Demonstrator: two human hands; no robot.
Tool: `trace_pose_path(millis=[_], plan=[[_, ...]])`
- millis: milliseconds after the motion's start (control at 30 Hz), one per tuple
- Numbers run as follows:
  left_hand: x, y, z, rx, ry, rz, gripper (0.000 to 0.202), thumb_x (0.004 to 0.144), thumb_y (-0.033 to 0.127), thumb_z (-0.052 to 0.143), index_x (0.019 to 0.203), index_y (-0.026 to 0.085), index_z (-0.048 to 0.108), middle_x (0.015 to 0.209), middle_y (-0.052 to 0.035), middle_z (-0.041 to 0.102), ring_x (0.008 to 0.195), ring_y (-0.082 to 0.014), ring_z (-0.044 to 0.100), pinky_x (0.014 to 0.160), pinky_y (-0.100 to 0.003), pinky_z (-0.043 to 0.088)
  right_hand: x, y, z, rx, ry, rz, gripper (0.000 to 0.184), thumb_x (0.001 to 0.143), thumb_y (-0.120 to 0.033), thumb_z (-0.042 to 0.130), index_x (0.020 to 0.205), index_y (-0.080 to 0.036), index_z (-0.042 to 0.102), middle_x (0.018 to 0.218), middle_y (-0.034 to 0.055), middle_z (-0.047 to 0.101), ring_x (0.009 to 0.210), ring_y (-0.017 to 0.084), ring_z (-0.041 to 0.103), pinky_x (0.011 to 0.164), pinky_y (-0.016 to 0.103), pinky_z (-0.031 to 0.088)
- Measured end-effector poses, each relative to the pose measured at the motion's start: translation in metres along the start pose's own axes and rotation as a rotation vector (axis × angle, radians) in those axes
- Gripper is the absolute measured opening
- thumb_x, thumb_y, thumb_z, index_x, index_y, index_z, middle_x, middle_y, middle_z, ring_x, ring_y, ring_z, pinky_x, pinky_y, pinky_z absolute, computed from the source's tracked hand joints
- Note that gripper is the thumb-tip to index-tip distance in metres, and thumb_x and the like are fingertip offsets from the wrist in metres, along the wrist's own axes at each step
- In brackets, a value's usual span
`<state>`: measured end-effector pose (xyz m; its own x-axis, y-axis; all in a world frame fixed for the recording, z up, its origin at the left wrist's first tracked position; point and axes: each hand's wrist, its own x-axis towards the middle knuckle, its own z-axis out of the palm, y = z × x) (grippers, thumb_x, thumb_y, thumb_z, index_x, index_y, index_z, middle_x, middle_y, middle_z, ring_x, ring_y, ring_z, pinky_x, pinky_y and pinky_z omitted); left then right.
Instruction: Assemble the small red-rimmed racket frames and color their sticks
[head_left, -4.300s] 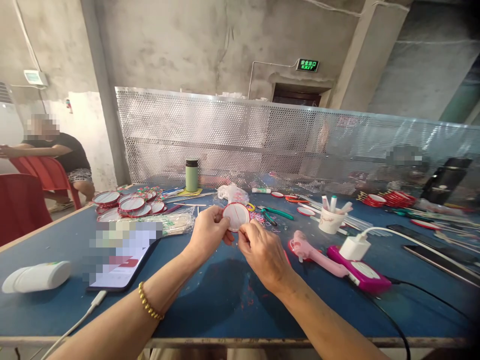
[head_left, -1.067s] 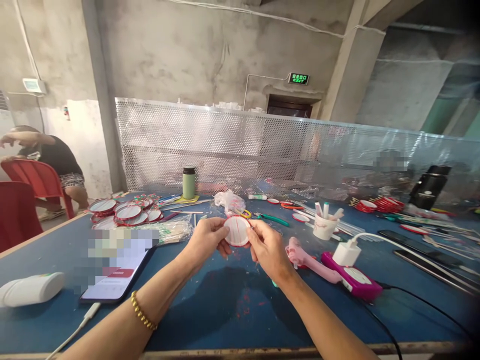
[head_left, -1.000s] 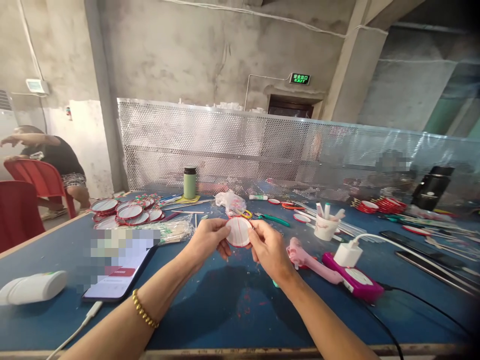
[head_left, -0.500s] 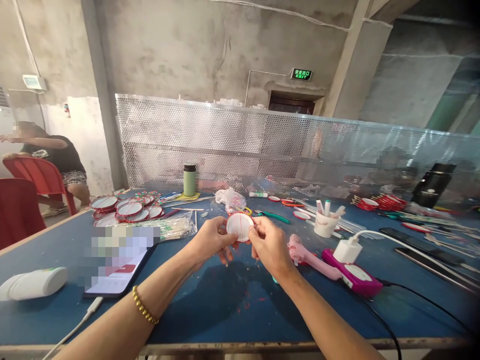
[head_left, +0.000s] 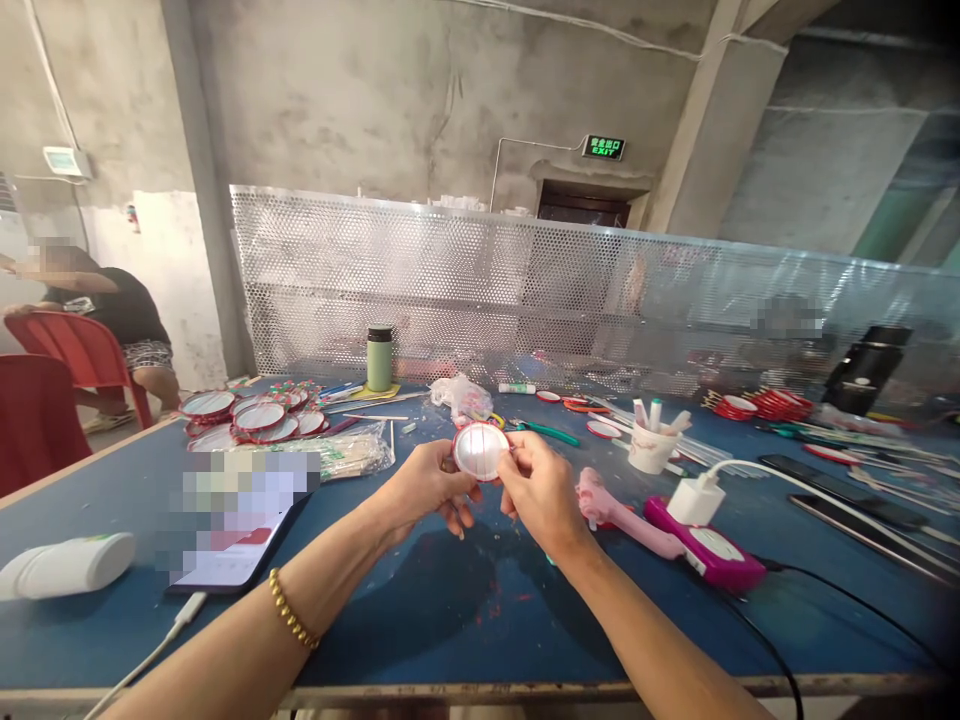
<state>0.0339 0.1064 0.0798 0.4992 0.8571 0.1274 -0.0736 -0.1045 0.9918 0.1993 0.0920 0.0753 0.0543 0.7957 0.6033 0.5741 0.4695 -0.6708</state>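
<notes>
Between my two hands, above the table, is a small round white disc with a red rim (head_left: 480, 450); thin red lines cross its face. My left hand (head_left: 435, 485) grips its left edge, thumb at the front and the other fingers curled below. On the right edge, the thumb and fingers of my right hand (head_left: 536, 480) pinch the rim. Fingertips behind the disc are hidden. Similar red-rimmed discs (head_left: 259, 416) lie piled at the left back of the table.
A phone (head_left: 244, 530) and a white bottle (head_left: 71, 567) lie at left. Right of my hands are a pink glue gun (head_left: 630, 515), a purple power strip (head_left: 705, 555) and a paper cup (head_left: 651, 447) of pens. A green tumbler (head_left: 379, 360) stands near the perforated metal screen (head_left: 390, 270).
The disc has tilted slightly, so its face catches more light and shows more red lines. My left fingers have shifted a little; both hands stay in nearly the same place.
</notes>
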Motion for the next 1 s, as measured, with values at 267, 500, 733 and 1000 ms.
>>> trace_pose_path(millis=[267,500,733,1000], plan=[[-0.001,0.005,0.000,0.040,0.011,-0.032,0.016,0.073,0.013,0.056,0.089,0.013,0.054,0.075,-0.0055,0.068,0.047,-0.0133,0.063,0.039,-0.023,0.050,0.000,0.001,0.000,-0.001,-0.019,0.017,0.016,0.085,-0.028,0.047,0.090,-0.018,0.058,0.049,-0.0045,0.060,0.032,0.011,0.053,0.037,0.020,0.041],[0.000,0.016,-0.016,0.261,0.229,-0.101,0.019,0.071,0.007,0.046,0.085,0.013,0.058,0.058,-0.0001,0.062,0.043,-0.0112,0.060,0.036,-0.017,0.044,-0.002,-0.002,0.007,0.081,-0.171,0.189,0.038,0.079,-0.027,0.049,0.114,-0.016,0.060,0.056,-0.0041,0.063,0.028,0.011,0.049,0.027,0.019,0.035],[0.004,0.014,-0.030,0.471,0.149,-0.087,0.027,0.084,0.019,0.043,0.059,0.014,0.053,0.053,-0.0027,0.062,0.034,-0.0082,0.052,0.032,-0.017,0.037,-0.004,0.003,0.015,0.007,-0.209,0.198,0.033,0.081,-0.026,0.048,0.109,-0.018,0.062,0.056,-0.0042,0.064,0.026,0.010,0.046,0.029,0.020,0.035],[0.009,0.000,-0.039,0.820,0.151,-0.149,0.025,0.078,0.012,0.045,0.054,0.017,0.048,0.040,0.0016,0.051,0.033,-0.0100,0.049,0.038,-0.019,0.040,0.001,0.008,0.014,-0.239,-0.105,-0.115,0.029,0.090,-0.034,0.047,0.103,-0.014,0.063,0.051,-0.0001,0.062,0.050,0.018,0.061,0.059,0.028,0.045]])
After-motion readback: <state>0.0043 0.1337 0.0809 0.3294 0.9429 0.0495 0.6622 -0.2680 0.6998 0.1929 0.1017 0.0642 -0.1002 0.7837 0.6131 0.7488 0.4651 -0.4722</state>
